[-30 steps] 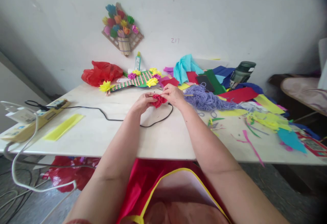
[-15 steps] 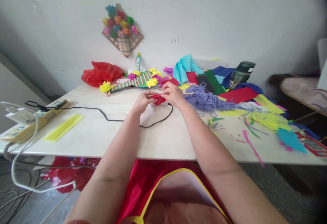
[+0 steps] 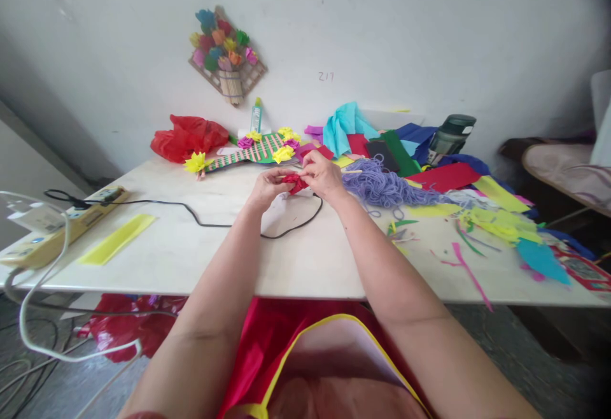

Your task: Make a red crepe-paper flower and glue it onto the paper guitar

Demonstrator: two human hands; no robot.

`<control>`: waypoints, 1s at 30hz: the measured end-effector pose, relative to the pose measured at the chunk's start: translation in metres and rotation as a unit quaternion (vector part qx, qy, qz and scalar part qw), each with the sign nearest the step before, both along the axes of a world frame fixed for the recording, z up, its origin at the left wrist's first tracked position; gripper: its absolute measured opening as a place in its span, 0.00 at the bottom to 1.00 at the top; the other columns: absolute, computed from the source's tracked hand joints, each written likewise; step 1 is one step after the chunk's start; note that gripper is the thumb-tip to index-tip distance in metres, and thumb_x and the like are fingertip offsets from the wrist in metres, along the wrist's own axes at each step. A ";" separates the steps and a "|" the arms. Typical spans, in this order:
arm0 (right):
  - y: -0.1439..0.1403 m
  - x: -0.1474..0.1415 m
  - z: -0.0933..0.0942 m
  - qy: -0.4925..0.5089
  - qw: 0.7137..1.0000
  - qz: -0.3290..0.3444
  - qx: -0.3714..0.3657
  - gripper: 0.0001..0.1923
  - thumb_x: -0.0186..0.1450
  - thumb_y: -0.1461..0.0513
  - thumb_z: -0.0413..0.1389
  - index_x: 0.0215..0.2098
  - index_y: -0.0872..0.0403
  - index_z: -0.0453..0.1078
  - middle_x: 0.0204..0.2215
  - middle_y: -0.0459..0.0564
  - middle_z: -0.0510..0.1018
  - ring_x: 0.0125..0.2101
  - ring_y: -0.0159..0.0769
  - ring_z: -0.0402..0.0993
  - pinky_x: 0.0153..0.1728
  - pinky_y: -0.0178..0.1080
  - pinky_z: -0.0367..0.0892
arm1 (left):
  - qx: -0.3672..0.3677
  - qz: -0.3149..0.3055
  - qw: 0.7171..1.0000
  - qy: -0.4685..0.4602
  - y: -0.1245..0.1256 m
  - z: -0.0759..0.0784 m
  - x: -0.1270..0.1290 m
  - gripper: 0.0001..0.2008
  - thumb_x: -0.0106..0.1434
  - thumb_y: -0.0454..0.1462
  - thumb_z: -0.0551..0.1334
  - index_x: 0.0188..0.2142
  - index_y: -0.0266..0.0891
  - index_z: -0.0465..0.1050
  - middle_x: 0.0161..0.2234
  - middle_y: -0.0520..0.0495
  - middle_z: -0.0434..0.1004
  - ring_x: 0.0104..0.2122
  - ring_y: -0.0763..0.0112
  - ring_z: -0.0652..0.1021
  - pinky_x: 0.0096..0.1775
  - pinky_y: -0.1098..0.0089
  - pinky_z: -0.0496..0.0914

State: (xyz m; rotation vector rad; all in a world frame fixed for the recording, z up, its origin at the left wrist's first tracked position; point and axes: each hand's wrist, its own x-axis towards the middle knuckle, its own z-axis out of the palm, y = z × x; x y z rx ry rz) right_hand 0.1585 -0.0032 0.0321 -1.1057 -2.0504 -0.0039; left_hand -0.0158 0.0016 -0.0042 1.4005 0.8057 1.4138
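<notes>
My left hand (image 3: 268,188): fingertips closed on ruffled red paper flower (image 3: 296,184) | my right hand (image 3: 323,174): pinching its other side | flower: left of lavender yarn heap (image 3: 386,184) | thin stick (image 3: 354,172): pale end at yarn's left edge

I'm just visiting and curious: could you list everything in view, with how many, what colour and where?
Crumpled red paper: 1, red, between the hands
Thin stick: 1, pale, protruding by the right hand
Flowered panel: 1, green, table back
Yarn heap: 1, purple, right of the hands
Paper sheets: many, mixed, table right
Yellow strip: 1, yellow, table left
Crumpled bundle: 1, red, back left
Small bottle: 1, teal, near the wall
Lidded bottle: 1, dark, back right
Power strip: 1, yellowish, left end
Black cable: 1, black, across the table
Flower decoration: 1, multicoloured, on the wall
Bag: 1, red, below the table
Table: 1, whitish, centre
Apron: 1, red, bottom centre
Left hand: 1, bare, at the paper
Right hand: 1, bare, at the paper
</notes>
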 end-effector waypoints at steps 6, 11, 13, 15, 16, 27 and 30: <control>0.001 0.002 -0.001 -0.030 1.000 0.003 0.005 0.09 0.64 0.62 0.56 0.33 0.51 0.80 0.44 0.49 0.77 0.39 0.36 0.71 0.35 0.35 0.63 | 0.005 0.006 1.000 -0.003 -0.002 0.001 0.000 0.24 0.35 0.41 0.78 0.33 0.35 0.79 0.30 0.45 0.82 0.31 0.63 0.81 0.41 0.61 0.74; 0.003 0.004 -0.002 -0.023 1.000 0.010 -0.006 0.09 0.64 0.62 0.57 0.36 0.50 0.81 0.43 0.48 0.77 0.39 0.35 0.72 0.36 0.34 0.64 | 0.023 0.031 0.999 -0.005 -0.003 0.002 0.002 0.23 0.36 0.41 0.79 0.32 0.35 0.79 0.30 0.45 0.82 0.31 0.62 0.82 0.42 0.61 0.74; 0.005 0.005 -0.003 -0.016 1.000 0.016 -0.003 0.09 0.64 0.62 0.57 0.37 0.49 0.81 0.43 0.48 0.77 0.39 0.34 0.72 0.37 0.34 0.64 | 0.033 0.038 0.999 -0.005 -0.003 0.003 0.003 0.23 0.36 0.41 0.78 0.32 0.35 0.79 0.30 0.44 0.82 0.32 0.62 0.82 0.43 0.60 0.74; 0.006 0.006 -0.004 -0.011 1.000 0.022 0.001 0.09 0.64 0.62 0.58 0.38 0.49 0.81 0.42 0.48 0.77 0.40 0.34 0.72 0.38 0.34 0.65 | 0.040 0.040 0.998 -0.006 -0.004 0.003 0.003 0.23 0.36 0.41 0.78 0.32 0.35 0.79 0.30 0.44 0.82 0.32 0.62 0.82 0.43 0.59 0.74; 0.006 0.006 -0.004 -0.009 1.000 0.024 0.002 0.09 0.64 0.62 0.58 0.37 0.49 0.81 0.42 0.48 0.77 0.40 0.34 0.72 0.38 0.34 0.65 | 0.042 0.041 0.998 -0.007 -0.004 0.003 0.004 0.23 0.36 0.41 0.78 0.32 0.35 0.79 0.30 0.44 0.82 0.33 0.62 0.82 0.44 0.59 0.75; 0.005 0.007 -0.004 -0.031 0.999 0.013 0.001 0.10 0.65 0.61 0.57 0.40 0.48 0.81 0.42 0.49 0.76 0.38 0.34 0.71 0.35 0.34 0.63 | 0.042 0.034 0.999 -0.005 -0.003 0.001 0.003 0.23 0.37 0.42 0.78 0.34 0.35 0.80 0.33 0.43 0.83 0.34 0.61 0.81 0.44 0.59 0.74; 0.006 0.008 -0.005 -0.037 0.999 0.006 0.009 0.10 0.66 0.59 0.56 0.40 0.48 0.81 0.40 0.48 0.76 0.36 0.34 0.70 0.33 0.34 0.61 | 0.045 0.031 0.999 -0.003 -0.001 0.000 0.002 0.23 0.38 0.41 0.78 0.35 0.35 0.80 0.35 0.43 0.82 0.36 0.61 0.81 0.44 0.60 0.74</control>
